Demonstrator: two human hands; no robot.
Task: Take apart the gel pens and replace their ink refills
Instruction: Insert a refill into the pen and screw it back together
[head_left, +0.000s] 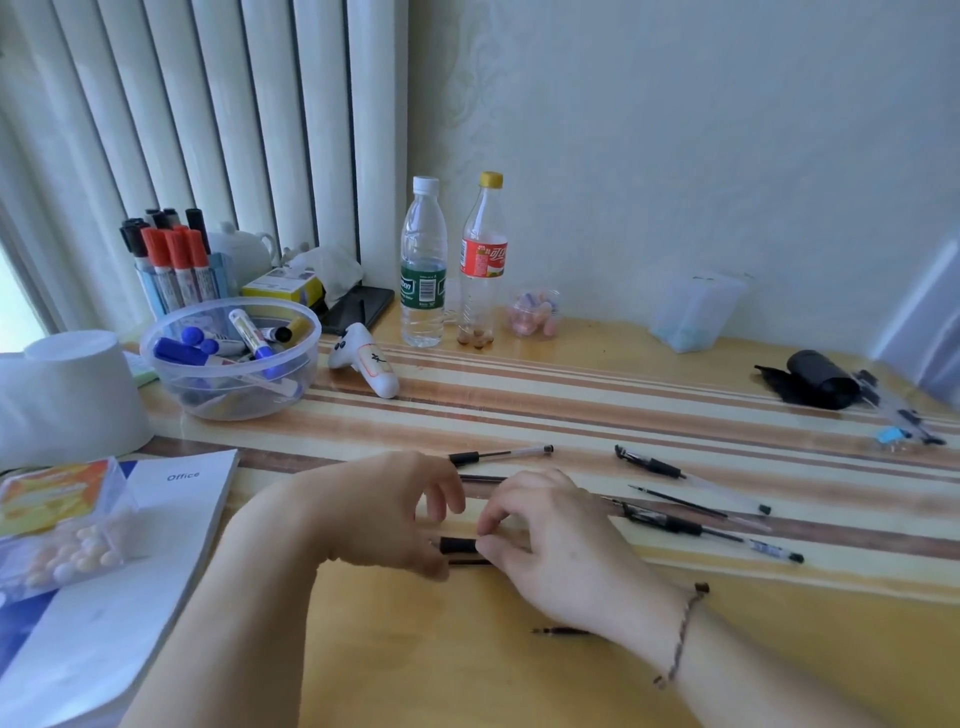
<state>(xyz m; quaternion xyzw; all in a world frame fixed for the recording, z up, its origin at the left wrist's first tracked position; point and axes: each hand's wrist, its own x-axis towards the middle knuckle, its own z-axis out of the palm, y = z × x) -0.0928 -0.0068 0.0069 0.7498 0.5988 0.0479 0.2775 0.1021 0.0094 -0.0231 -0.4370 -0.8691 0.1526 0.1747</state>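
Both hands meet low over the surface (519, 649), working one gel pen (460, 545).
We see the left hand (384, 512) and right hand (550, 540) curled, fingers pinching the pen's black grip section from either side, probably mid-twist; motion blur hides detail.

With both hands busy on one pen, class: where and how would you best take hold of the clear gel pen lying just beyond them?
Grip the clear gel pen at its black rubber sleeve, near the left end. It lies flat and crosswise with bare table around it, so come from above and pinch across the barrel; the sleeve looks less slippery than the clear plastic.
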